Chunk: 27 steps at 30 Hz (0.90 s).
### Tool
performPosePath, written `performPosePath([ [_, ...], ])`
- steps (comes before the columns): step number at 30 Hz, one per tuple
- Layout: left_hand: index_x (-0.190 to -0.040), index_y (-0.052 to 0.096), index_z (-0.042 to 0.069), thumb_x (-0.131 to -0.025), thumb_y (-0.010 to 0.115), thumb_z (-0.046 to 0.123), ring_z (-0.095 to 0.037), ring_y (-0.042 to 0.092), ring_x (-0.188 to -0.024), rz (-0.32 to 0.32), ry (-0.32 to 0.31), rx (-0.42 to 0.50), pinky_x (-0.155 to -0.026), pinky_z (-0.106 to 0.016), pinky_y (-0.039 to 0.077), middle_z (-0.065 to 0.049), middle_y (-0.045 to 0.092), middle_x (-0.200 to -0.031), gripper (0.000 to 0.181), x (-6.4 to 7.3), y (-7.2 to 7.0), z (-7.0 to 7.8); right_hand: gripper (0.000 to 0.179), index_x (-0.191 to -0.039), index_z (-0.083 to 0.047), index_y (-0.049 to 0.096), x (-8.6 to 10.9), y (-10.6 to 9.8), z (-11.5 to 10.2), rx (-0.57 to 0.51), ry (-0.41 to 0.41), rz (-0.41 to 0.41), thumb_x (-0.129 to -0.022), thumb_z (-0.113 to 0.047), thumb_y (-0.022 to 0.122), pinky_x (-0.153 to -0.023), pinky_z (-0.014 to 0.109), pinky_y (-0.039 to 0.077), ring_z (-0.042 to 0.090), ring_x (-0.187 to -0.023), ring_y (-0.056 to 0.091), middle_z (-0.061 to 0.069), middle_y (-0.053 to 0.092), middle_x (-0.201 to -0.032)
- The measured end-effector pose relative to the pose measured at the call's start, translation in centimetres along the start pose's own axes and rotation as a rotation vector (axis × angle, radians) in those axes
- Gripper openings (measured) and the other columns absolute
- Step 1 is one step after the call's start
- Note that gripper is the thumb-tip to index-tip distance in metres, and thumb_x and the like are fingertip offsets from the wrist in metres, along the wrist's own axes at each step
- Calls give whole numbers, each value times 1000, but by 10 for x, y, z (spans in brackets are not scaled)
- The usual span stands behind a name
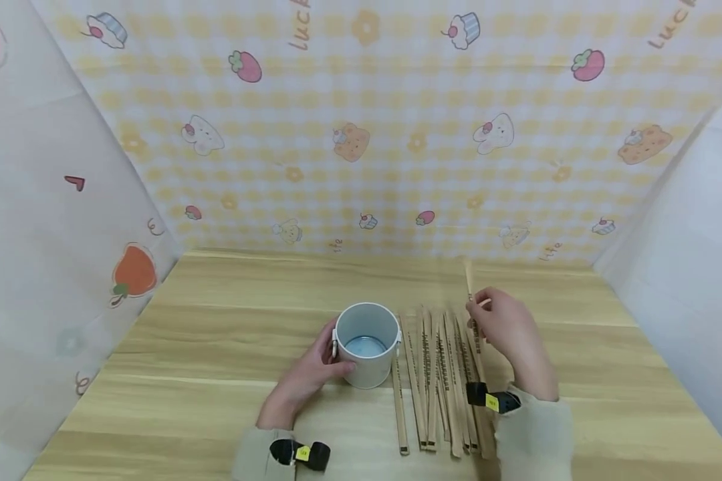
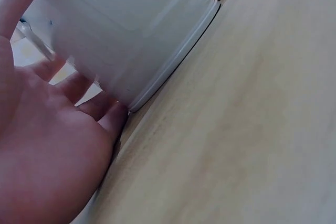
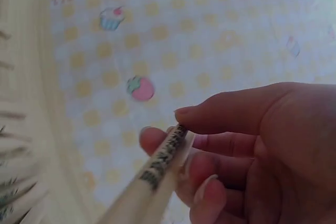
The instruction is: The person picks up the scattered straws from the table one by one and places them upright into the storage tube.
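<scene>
Evidently the left hand reaches forward, its grip wrapped round the left side of the cup, which stands upright at mid-bench. The right hand, turned inward, has its grip pinching a stick that points toward the far edge. Other sticks lie between them on the wood-grained bench; checked cloth hangs beyond its far edge.

We've got a smooth bucket, softly glossy, metal by its look; matt sticks, wood or paper we can't tell; smooth wood-grain tabletop; cloth-like backdrop!
</scene>
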<state>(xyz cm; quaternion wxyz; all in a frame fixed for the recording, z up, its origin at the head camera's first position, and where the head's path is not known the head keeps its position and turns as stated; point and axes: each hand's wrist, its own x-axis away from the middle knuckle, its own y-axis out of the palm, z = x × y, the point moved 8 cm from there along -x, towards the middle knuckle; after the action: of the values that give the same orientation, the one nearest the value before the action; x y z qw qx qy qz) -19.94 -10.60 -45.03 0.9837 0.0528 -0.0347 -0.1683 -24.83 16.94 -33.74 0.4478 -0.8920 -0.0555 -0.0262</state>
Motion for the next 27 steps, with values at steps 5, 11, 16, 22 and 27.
performPosePath([
  [5, -140, 22, 30, -75, 71, 14, -17, 11, -133, -18, -2, 13, -107, -40, 9, 1, 20, -144, 83, -2, 3, -1, 37, -114, -6, 52, 5, -15, -27, 15, -105, 132, -92, -35, 45, -52, 29, 44, 13, -57, 55, 1, 64, -79],
  [11, -140, 22, 27, -75, 71, 12, -20, 12, -133, -4, -28, 16, -107, -40, 9, -1, 22, -144, 83, -1, 1, -6, 37, -120, -8, 52, 15, -21, -58, 2, -230, 235, -92, -33, 48, -56, 29, 44, 12, -66, 56, -3, 64, -83],
  [16, -140, 22, 28, -75, 71, 15, -19, 11, -133, -19, -12, 17, -107, -40, 9, 0, 20, -145, 83, -3, 2, -4, 32, -111, -12, 58, 25, -31, -75, -89, -313, 345, -90, -35, 50, -50, 27, 45, 10, -61, 56, -5, 63, -79],
  [22, -140, 23, 26, -74, 73, 17, -21, 12, -133, -3, -29, 18, -107, -41, 10, -2, 21, -144, 83, -1, -2, -6, 20, -93, -15, 62, 42, -37, -98, -309, -431, 472, -87, -34, 55, -45, 23, 47, 8, -52, 55, -7, 63, -73],
  [27, -140, 25, 24, -74, 72, 17, -23, 13, -133, -12, -24, 5, -106, -43, 11, -4, 23, -144, 82, 0, -3, -8, 15, -95, -7, 62, 54, -36, -110, -518, -526, 527, -85, -19, 60, -50, 24, 50, 14, -59, 58, -1, 65, -79],
])
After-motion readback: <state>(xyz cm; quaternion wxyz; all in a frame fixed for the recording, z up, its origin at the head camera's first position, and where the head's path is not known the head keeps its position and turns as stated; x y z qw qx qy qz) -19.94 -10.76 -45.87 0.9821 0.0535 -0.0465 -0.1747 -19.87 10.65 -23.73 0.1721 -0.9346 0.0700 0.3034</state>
